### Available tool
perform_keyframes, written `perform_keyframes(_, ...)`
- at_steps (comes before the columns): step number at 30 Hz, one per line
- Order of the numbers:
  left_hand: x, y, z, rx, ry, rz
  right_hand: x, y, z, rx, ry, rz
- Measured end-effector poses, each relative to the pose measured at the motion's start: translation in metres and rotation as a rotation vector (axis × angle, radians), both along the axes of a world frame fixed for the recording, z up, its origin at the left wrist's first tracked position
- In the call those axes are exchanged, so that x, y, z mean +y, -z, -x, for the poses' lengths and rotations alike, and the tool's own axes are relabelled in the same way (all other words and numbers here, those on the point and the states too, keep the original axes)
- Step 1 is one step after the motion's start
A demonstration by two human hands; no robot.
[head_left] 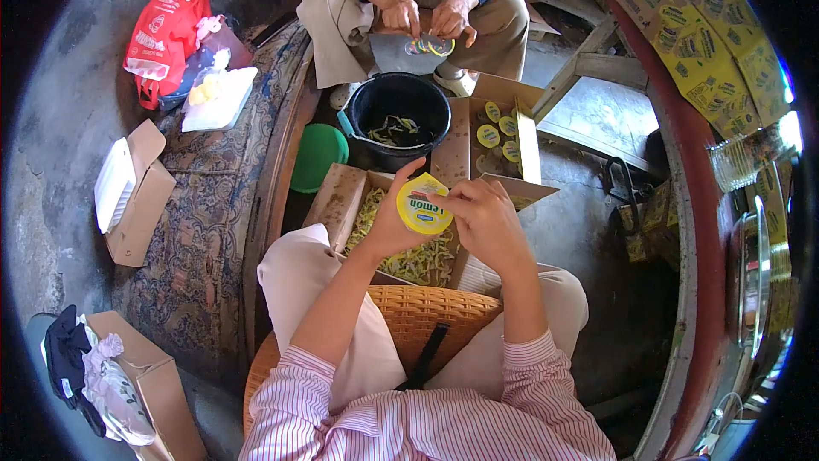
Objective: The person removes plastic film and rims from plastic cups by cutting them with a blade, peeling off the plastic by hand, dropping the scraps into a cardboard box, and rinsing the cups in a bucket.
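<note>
A cup with a yellow lid printed "Lemon" (424,204) is held up above an open box of yellow-green strips (418,263). My left hand (388,226) grips the cup from its left side, the index finger raised along its upper edge. My right hand (488,220) is at the lid's right side, fingers bent together with the tips on the lid; whether they pinch anything is too small to tell. Behind the cup stands a black bucket (397,111) with similar strips inside. Right of the bucket, a cardboard box (527,141) holds several yellow-lidded cups (488,136).
Across from me a seated person's hands (426,22) hold clear, ring-like items. A green round lid (320,158) lies left of the bucket. A red bag (171,34) and cartons are at the left. A wooden frame (610,69) and printed yellow cartons (699,34) stand at the right.
</note>
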State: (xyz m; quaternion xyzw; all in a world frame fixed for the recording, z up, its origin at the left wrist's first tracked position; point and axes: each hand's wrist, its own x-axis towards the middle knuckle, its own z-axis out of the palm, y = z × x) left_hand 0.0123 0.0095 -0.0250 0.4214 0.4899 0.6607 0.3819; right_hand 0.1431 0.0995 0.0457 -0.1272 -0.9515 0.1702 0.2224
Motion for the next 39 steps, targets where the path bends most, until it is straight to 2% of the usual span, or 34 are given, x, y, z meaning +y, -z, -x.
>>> perform_keyframes(8, 0.002, 0.004, 0.001, 0.051, -0.046, -0.064, 0.006, 0.001, -0.005, -0.012, 0.023, -0.055)
perform_keyframes(14, 0.002, 0.004, 0.001, -0.037, -0.046, -0.063, 0.005, -0.008, -0.007, -0.031, 0.081, -0.096)
perform_keyframes(32, 0.003, 0.005, 0.005, 0.049, -0.136, -0.069, 0.023, -0.011, -0.022, 0.038, 0.176, -0.113)
perform_keyframes(39, 0.004, 0.012, 0.005, -0.032, -0.168, -0.115, 0.022, -0.01, -0.019, 0.104, 0.192, -0.069)
